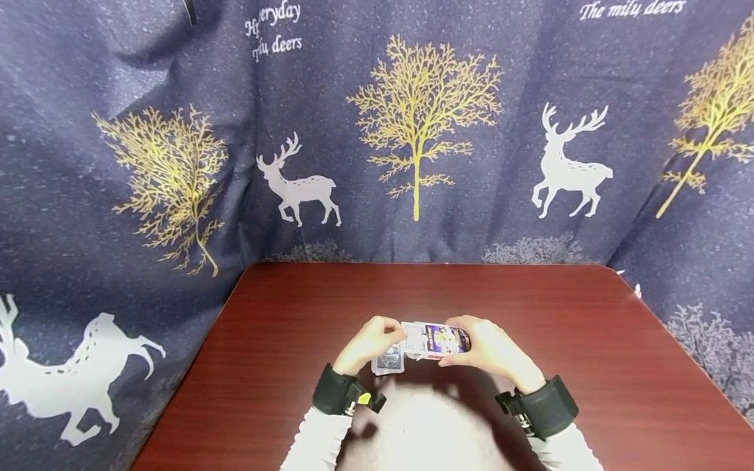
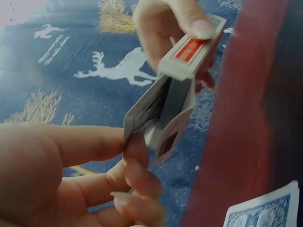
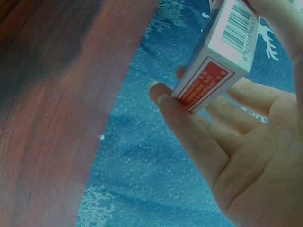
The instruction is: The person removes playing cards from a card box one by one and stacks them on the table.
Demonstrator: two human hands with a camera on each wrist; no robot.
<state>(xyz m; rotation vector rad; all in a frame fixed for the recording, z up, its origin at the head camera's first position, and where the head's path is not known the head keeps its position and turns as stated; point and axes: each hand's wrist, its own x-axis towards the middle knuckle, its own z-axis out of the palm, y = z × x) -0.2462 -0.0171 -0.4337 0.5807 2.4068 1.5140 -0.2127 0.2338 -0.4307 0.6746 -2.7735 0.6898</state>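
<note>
My right hand [image 1: 489, 343] grips a small playing-card box [image 1: 448, 339], white with a purple and yellow picture on its broad face. A barcode and a red label show on the box [image 3: 220, 61] in the right wrist view. From its open end, facing left, a pale patterned playing card [image 1: 415, 337] sticks out. The thumb and fingers of my left hand [image 1: 375, 337] pinch this card's [image 2: 144, 111] outer edge. Below the left hand, on the table, lie loose playing cards [image 1: 389, 361] with dark blue and white backs.
The reddish-brown wooden table [image 1: 294, 301] reaches to a dark blue curtain [image 1: 459, 235] printed with deer and trees. A black band [image 1: 336, 390] circles the left wrist, another band [image 1: 548, 407] the right. A pale rounded surface [image 1: 424, 425] shows between the forearms.
</note>
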